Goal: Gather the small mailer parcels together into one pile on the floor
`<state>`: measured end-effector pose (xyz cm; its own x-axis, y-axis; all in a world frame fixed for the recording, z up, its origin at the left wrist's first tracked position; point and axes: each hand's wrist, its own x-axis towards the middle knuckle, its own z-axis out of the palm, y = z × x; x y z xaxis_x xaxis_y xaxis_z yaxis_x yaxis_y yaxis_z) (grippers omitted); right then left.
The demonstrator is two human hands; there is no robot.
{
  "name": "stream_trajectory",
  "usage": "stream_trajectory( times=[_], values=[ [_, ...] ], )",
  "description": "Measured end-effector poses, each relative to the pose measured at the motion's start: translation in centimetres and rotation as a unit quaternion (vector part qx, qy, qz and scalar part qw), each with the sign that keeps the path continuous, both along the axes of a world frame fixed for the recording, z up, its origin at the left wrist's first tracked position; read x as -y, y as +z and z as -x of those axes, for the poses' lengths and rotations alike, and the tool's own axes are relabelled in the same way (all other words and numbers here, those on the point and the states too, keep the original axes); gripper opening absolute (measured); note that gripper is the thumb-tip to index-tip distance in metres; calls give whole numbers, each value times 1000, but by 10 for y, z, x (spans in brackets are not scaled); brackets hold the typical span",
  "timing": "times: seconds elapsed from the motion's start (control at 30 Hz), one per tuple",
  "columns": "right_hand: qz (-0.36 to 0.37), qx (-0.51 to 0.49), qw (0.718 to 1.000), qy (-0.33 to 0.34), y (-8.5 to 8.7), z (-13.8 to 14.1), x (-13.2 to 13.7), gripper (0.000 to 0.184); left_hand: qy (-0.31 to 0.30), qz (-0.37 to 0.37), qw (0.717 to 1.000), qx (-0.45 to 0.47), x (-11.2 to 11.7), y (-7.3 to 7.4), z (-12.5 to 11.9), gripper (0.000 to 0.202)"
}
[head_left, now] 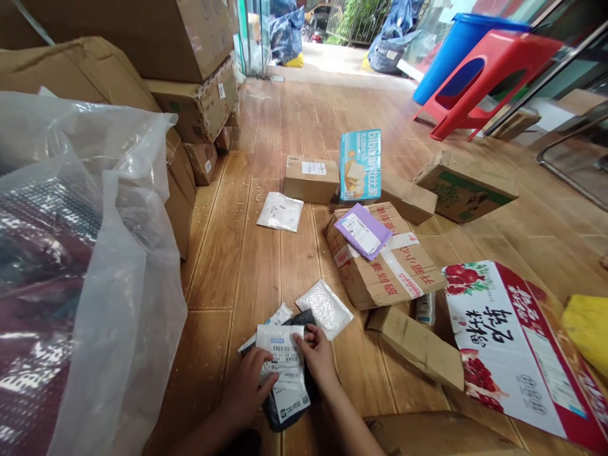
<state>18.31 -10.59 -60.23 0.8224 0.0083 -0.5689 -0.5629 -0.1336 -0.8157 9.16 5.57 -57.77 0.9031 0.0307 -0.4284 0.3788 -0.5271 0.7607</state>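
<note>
Low on the wooden floor, both my hands rest on a dark plastic mailer [287, 415] with a white shipping label [282, 367]. My left hand [247, 389] curls over the label's left edge, thumb on the paper. My right hand [317, 354] pinches the label's upper right corner with bent fingers. A white padded mailer [325, 308] lies just beyond my right hand. Another white mailer [280, 315] pokes out from under the dark one.
A taped cardboard box [394, 266] carries a purple mailer [363, 230]. Around it lie small cartons [311, 179], a blue biscuit box [360, 164], a white mailer [280, 211] and a pomegranate-printed box [517, 342]. A big clear plastic bag [71, 278] and stacked cartons [190, 107] fill the left. Red stool [484, 76] stands far right.
</note>
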Motion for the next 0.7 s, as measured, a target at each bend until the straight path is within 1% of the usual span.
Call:
stream_trajectory(
  times=[0.03, 0.1, 0.17, 0.23, 0.27, 0.3, 0.33, 0.4, 0.43, 0.47, 0.5, 0.53, 0.6, 0.63, 0.67, 0.7],
  values=[
    [-4, 9, 1000, 26, 3, 0, 2, 57, -8, -10, 1000, -7, 4, -2, 1, 25],
    [-6, 24, 997, 77, 8, 0, 6, 44, -1, -35, 999, -12, 9, -10, 4, 30],
    [-7, 34, 992, 120, 11, -1, 10, 33, 46, -59, 997, 10, 12, -18, 11, 36],
    [-7, 37, 987, 157, 14, -3, 14, 28, 115, -92, 988, 54, 12, -25, 18, 41],
    [-2, 41, 984, 176, 16, -4, 16, 28, 133, -109, 982, 78, 12, -28, 21, 44],
    [5, 47, 979, 198, 18, -6, 16, 28, 130, -122, 979, 97, 11, -31, 24, 47],
    [16, 58, 973, 223, 20, -9, 17, 26, 108, -132, 979, 107, 10, -34, 25, 52],
    [52, 90, 959, 265, 22, -15, 17, 20, 37, -142, 983, 106, 9, -38, 25, 63],
    [78, 112, 953, 271, 23, -20, 19, 20, 7, -145, 984, 100, 10, -40, 23, 67],
    [109, 136, 950, 260, 22, -25, 21, 23, -10, -151, 984, 95, 10, -41, 19, 66],
    [156, 158, 947, 234, 21, -31, 25, 30, -17, -157, 983, 93, 11, -41, 14, 61],
    [219, 169, 939, 204, 18, -37, 30, 39, -17, -162, 982, 93, 11, -40, 8, 51],
    [351, 153, 909, 165, 12, -50, 42, 56, -14, -162, 984, 78, 11, -35, -6, 35],
    [403, 132, 891, 163, 9, -56, 48, 63, -14, -160, 985, 57, 11, -31, -14, 34],
    [436, 111, 877, 169, 6, -62, 54, 68, -15, -158, 987, 30, 10, -26, -22, 39],
    [448, 94, 870, 181, 4, -66, 59, 70, -13, -159, 987, 0, 9, -22, -29, 51]
  ],
)
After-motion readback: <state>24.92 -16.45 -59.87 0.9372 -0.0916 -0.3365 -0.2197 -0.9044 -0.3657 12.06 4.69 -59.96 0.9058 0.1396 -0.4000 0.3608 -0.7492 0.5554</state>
